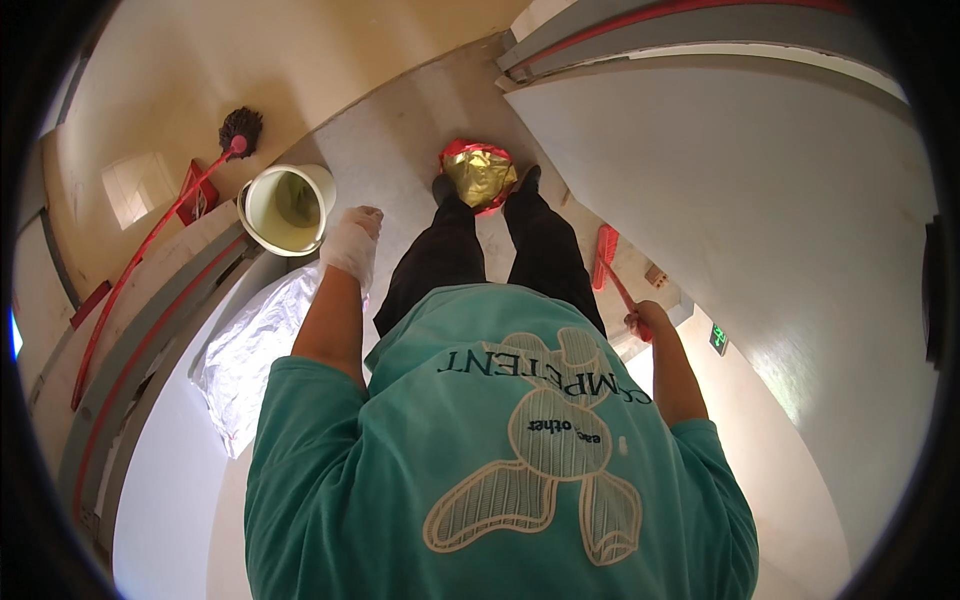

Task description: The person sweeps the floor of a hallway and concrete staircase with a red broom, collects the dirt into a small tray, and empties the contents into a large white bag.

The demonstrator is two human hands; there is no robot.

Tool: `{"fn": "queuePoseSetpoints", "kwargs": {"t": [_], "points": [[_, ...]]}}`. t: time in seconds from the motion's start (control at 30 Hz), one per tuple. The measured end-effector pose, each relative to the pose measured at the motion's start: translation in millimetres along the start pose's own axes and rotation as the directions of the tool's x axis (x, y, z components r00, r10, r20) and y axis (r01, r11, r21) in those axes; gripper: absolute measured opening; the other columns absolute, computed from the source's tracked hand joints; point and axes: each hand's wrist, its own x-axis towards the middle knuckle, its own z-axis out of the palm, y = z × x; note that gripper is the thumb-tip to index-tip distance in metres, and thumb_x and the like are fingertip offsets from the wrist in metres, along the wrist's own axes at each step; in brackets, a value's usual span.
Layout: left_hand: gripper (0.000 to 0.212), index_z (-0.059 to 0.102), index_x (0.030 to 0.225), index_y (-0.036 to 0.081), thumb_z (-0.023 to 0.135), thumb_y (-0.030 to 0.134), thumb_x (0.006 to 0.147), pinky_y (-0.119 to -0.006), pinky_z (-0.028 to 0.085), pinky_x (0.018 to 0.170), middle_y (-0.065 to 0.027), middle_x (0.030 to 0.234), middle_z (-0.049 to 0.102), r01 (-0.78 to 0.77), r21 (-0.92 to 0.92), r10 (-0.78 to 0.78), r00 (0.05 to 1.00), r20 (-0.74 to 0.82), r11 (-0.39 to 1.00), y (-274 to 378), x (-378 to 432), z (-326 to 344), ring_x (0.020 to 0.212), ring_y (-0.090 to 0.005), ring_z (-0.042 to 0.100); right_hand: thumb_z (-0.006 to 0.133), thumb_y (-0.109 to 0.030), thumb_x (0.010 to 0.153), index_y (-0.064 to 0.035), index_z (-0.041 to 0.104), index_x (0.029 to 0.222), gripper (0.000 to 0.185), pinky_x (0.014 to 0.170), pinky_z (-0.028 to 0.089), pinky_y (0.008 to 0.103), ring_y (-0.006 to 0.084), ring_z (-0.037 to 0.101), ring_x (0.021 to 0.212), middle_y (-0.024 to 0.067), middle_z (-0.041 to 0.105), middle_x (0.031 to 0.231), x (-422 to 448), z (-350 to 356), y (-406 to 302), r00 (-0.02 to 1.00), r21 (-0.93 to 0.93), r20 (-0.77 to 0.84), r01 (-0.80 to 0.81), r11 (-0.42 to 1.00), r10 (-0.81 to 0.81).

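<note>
My right hand grips the handle of a red brush, whose bristled head is near the floor beside my leg. A thin, translucent plastic glove covers my left hand; its fingers look curled, but whether they hold anything cannot be told. To the left of that hand is a cream plastic bucket with some liquid inside. Between my feet lies a crumpled gold and red foil bag. A silvery plastic sheet or bag spreads below the bucket.
A red-handled mop leans at the left, its dark head against the wall. Behind it is a red dustpan. A large grey door or panel stands on my right. A small brick-like block lies near the brush.
</note>
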Motion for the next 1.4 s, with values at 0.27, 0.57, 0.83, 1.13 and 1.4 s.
{"fn": "queuePoseSetpoints", "kwargs": {"t": [0.27,0.57,0.83,1.13,1.4], "points": [[0.031,0.063,0.112,0.004,0.055,0.026,0.091,-0.030,0.050,0.062,-0.0074,0.084,0.065,0.028,0.114,-0.038,0.996,0.085,0.993,9,-5,6,0.068,-0.0166,0.060,0.042,-0.024,0.095,-0.0062,0.037,0.092,0.019,0.039,0.040,0.0221,0.0111,0.043,0.043,0.0073,0.046,0.062,-30,-32,5,0.994,-0.044,-0.015,-0.110,0.993,0.109],[0.029,0.063,0.110,0.005,0.056,0.026,0.090,-0.030,0.051,0.060,-0.0077,0.083,0.065,-0.134,0.080,0.136,0.991,-0.020,0.988,19,33,27,0.069,-0.0161,0.060,0.045,-0.016,0.088,-0.0044,0.033,0.090,0.016,0.036,0.040,0.0258,0.0161,0.042,0.041,0.0104,0.047,0.063,-16,-37,14,0.998,-0.246,-0.056,0.011,0.969,-0.026],[0.032,0.063,0.111,0.005,0.056,0.028,0.090,-0.032,0.052,0.058,-0.0079,0.081,0.065,-0.076,0.052,0.081,0.992,-0.092,0.996,28,43,50,0.065,-0.0177,0.061,0.044,0.001,0.079,0.0022,0.039,0.084,0.008,0.036,0.038,0.0347,0.0205,0.047,0.040,0.0111,0.045,0.056,-53,-9,1,0.978,-0.457,-0.100,0.120,0.881,-0.185],[0.031,0.062,0.111,0.005,0.055,0.028,0.091,-0.031,0.050,0.057,-0.0069,0.082,0.064,-0.075,0.022,0.076,0.997,-0.016,0.997,60,43,108,0.065,-0.0163,0.059,0.055,-0.002,0.075,0.0040,0.052,0.076,0.007,0.042,0.043,0.0377,0.0253,0.056,0.046,0.0165,0.053,0.058,6,-61,22,0.945,-0.583,-0.104,0.196,0.789,-0.312],[0.029,0.063,0.108,0.004,0.057,0.028,0.091,-0.031,0.048,0.054,-0.0056,0.078,0.062,-0.149,-0.076,0.142,0.985,-0.094,0.986,86,57,122,0.062,-0.0153,0.057,0.058,-0.005,0.074,0.0035,0.058,0.072,0.008,0.044,0.045,0.0388,0.0260,0.059,0.050,0.0186,0.057,0.061,13,-72,9,0.935,-0.680,-0.068,0.212,0.701,-0.348]]}}
